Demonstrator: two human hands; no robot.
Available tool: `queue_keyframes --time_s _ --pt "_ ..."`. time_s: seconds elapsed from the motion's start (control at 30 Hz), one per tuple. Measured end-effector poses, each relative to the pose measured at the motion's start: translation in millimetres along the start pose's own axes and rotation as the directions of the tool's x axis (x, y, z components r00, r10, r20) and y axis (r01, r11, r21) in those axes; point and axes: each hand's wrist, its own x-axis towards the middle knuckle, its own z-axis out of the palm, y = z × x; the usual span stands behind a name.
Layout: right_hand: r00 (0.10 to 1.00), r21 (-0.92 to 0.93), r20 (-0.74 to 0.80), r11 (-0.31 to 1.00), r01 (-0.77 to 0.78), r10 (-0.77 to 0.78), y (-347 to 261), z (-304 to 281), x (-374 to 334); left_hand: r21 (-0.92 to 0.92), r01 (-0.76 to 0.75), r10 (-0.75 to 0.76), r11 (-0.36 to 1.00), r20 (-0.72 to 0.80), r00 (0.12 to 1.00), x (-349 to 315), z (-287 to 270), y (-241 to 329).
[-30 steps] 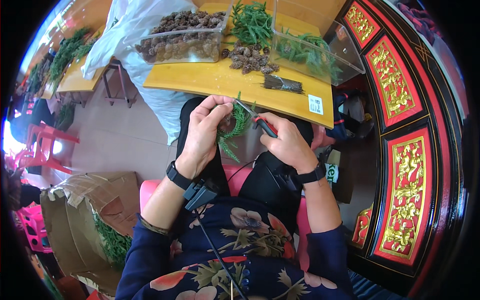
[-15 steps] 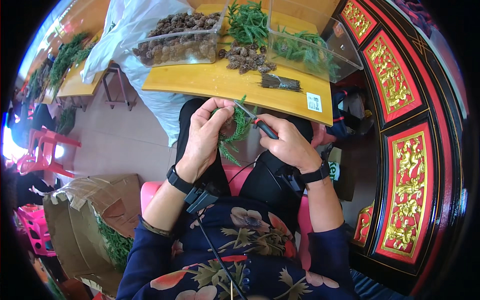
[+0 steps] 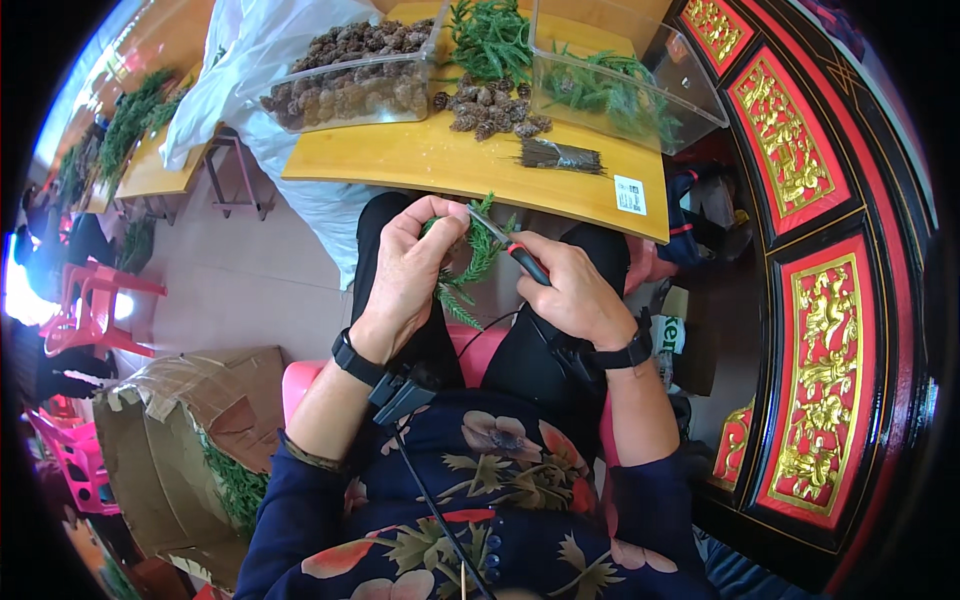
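Note:
My left hand (image 3: 412,262) is closed, thumb and fingers pinching a green artificial pine sprig (image 3: 482,250) that hangs down between my hands over my lap. My right hand (image 3: 575,280) grips a pair of pliers (image 3: 527,262) with red and black handles. The metal jaws of the pliers point up and left, and their tip meets the sprig close to my left fingertips. Whatever the jaws bite on is too small to make out.
Ahead stands a yellow table (image 3: 400,165) with a clear bin of pine cones (image 3: 345,95), loose pine cones (image 3: 490,108), green sprigs (image 3: 490,40), a second clear bin (image 3: 625,95) and a bundle of dark wires (image 3: 560,156). A cardboard box (image 3: 190,440) sits at left, a carved panel (image 3: 820,380) at right.
Both hands stay nearly in place, with the pliers still at the sprig's top. My right hand has shifted very slightly, and the view has moved a little.

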Motion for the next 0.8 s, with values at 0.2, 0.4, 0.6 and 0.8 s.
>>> queue_keyframes --time_s 0.2,0.4,0.6,0.8 --pt "0.998 -0.047 -0.058 0.999 0.026 -0.028 10.6 5.1 -0.4 0.019 0.002 -0.002 1.0 -0.003 1.0 3.4 2.1 -4.1" --pt "0.999 -0.025 -0.019 0.999 -0.046 0.045 3.4 -1.9 -6.0 0.039 0.023 -0.024 0.999 0.03 0.999 2.7 -2.0 -4.9" --pt "0.996 0.126 -0.026 0.988 -0.084 0.088 -0.9 -15.5 -11.6 -0.01 0.086 -0.085 0.996 0.082 0.993 1.0 2.4 -0.5" --pt "0.999 0.016 -0.034 1.0 0.027 -0.026 -1.2 -15.0 -13.3 -0.014 0.098 -0.096 0.995 0.118 0.988 -0.8 2.5 3.7"
